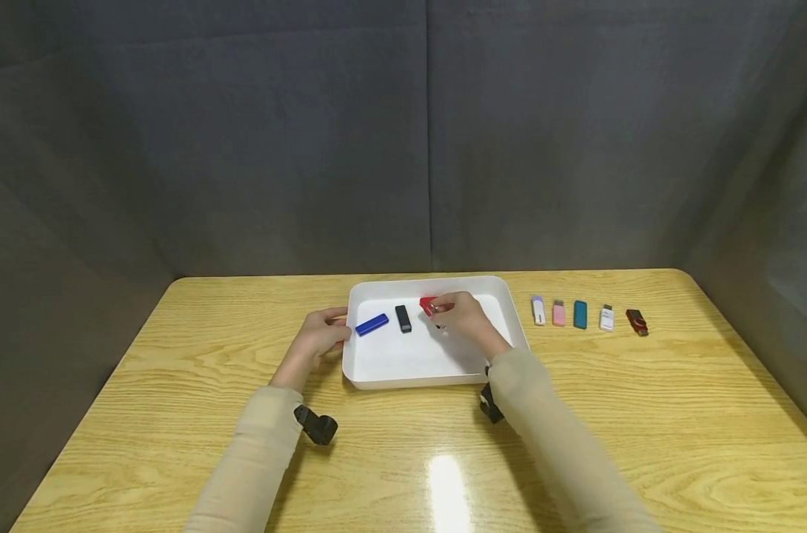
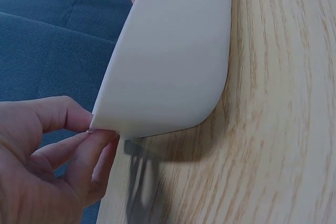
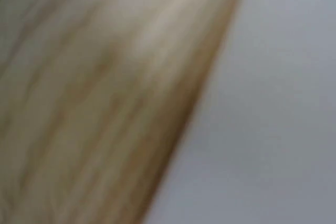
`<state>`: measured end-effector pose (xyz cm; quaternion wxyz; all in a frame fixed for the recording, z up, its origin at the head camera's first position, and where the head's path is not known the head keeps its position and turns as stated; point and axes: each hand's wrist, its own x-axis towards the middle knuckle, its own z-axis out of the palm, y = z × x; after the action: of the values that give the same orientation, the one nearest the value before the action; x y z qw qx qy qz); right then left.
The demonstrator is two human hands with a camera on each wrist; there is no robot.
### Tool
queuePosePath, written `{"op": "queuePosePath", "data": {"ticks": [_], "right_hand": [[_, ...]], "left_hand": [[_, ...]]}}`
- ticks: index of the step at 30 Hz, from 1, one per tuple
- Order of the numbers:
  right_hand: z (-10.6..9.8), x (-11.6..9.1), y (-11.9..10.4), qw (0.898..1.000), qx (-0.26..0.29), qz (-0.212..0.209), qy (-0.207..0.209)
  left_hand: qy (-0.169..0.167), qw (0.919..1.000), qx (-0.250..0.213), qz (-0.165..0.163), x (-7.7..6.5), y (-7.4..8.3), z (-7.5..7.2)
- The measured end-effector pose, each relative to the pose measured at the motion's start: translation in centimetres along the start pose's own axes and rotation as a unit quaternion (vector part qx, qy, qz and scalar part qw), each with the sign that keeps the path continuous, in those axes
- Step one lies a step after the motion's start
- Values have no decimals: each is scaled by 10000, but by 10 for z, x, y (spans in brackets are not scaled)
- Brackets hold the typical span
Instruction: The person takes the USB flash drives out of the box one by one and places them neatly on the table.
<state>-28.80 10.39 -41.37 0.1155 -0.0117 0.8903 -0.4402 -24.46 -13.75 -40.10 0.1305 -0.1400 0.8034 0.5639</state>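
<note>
In the head view my left hand [image 1: 320, 334] holds the left rim of a shallow white tray [image 1: 410, 366]. The left wrist view shows the thumb and fingers of that hand [image 2: 63, 150] pinching the edge of the tray wall [image 2: 163, 56]. Inside the tray, my right hand [image 1: 463, 314] pinches a red USB stick [image 1: 427, 303] with shiny metal on it, partly hidden by the fingers. Left of it lie a black USB stick [image 1: 403, 318] and a blue USB stick [image 1: 372, 324], apart from each other. Only blurred wood and white tray wall fill the right wrist view.
Right of the tray, a row of USB sticks lies on the wooden table [image 1: 643, 414]: a white and lilac one [image 1: 538, 310], a pink one [image 1: 559, 313], a teal one [image 1: 580, 314], a white one [image 1: 606, 318] and a dark red one [image 1: 637, 322]. Grey curtains [image 1: 297, 148] surround the table.
</note>
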Motion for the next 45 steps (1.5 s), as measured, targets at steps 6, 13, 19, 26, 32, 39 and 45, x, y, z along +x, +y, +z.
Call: {"op": "queuePosePath", "data": {"ticks": [6,13,19,26,32,39,45], "right_hand": [[-28,-12,-4,9952,924,250,-200],[-67,-25,-1,9884,1394,383,-461],[-107,-37,18,9857,1521,204,-695],[-140,-50,48,9813,1752,244,-764],[-146,-57,69,9774,1967,291,-725],[-142,-57,89,9782,1868,510,-746],[-138,-58,95,9823,1619,521,-786]], "left_hand": [[-21,10000,-29,40,2,-1,1],[-10,9999,-114,103,1,-2,-2],[49,9999,-37,98,2,-2,-2],[-21,9997,-169,159,2,-2,-1],[-55,9996,-214,181,3,-2,-1],[-45,9998,-161,121,3,-3,-1],[6,9999,-136,53,2,-3,-1]]}}
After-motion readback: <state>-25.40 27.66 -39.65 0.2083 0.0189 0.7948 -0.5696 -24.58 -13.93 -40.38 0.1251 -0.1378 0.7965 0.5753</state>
